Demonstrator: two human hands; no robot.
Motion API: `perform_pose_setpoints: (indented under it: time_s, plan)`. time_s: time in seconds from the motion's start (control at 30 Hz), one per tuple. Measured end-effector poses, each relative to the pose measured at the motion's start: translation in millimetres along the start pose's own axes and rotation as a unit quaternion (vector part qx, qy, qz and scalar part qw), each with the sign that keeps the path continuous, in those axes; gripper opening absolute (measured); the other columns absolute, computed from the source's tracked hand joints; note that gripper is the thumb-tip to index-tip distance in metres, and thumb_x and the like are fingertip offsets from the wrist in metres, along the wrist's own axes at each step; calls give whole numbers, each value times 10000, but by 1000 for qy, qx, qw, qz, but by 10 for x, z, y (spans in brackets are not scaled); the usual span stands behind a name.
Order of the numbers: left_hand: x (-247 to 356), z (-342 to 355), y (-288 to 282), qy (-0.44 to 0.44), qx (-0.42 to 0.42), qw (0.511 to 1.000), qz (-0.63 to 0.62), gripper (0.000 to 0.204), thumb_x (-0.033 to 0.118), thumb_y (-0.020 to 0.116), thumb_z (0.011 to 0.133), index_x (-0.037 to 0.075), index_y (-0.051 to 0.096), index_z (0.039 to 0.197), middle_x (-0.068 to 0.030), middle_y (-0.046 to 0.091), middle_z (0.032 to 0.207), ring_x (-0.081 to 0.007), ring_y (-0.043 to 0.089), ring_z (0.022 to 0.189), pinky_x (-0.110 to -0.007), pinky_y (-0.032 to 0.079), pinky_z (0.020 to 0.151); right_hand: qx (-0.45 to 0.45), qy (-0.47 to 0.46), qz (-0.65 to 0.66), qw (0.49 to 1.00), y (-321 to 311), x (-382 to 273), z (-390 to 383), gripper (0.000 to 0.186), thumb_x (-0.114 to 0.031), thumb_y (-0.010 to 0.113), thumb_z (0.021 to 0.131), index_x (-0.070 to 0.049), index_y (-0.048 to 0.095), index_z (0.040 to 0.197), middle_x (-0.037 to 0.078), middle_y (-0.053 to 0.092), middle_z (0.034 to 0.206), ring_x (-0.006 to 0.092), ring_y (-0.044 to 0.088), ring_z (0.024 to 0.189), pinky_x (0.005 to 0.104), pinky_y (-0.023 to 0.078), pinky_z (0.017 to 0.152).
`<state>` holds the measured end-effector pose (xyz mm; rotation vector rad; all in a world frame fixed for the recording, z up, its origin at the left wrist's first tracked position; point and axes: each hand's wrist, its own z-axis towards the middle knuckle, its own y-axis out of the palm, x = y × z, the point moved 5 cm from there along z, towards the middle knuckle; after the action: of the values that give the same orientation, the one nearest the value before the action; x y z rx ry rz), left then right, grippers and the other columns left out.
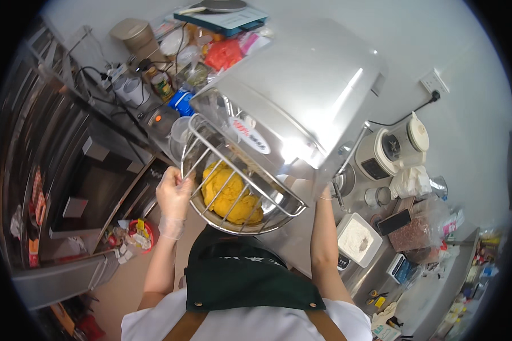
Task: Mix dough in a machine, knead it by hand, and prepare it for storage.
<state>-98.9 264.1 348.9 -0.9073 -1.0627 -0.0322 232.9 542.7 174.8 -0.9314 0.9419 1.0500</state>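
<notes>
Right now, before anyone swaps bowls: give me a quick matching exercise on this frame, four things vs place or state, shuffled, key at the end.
Things
1. yellow dough
2. left hand
3. white tub
4. red bin

Place or state
A. holding pale powder
B. to the left of the left forearm
C. inside the metal bowl
D. at the bowl's left edge

Pairs: 1-C, 2-D, 3-A, 4-B

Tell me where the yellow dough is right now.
In the head view, the dough lies in the metal bowl, left of the picture's centre, seen through the wire guard, just right of the left hand.
</notes>
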Motion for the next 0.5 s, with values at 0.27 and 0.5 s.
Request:
perform_pose_setpoints:
  time_s: [0.27, 0.5]
  plan:
    - [-65, 27, -10, -6, -11, 999, -36, 278, 208, 721, 797, 17, 528, 738, -87, 481, 634, -205, 481, 562, -328, 419, 549, -59, -4, -12, 998, -343, 157, -152, 346, -73, 513, 944, -17, 484, 1285, 124, 598, 1209, 207, 554, 1128, 303, 410, 988]
    - [46, -36, -113, -42, -18, 998, -34, 321, 191, 735, 788, 57, 537, 1002, -61, 535, 726, -215, 548, 645, -355, 464, 626, -81, -12, -20, 996, -485, 318, 248, 343, -78, 516, 944, -16, 490, 1281, 121, 596, 1218, 208, 552, 1135, 305, 407, 994]
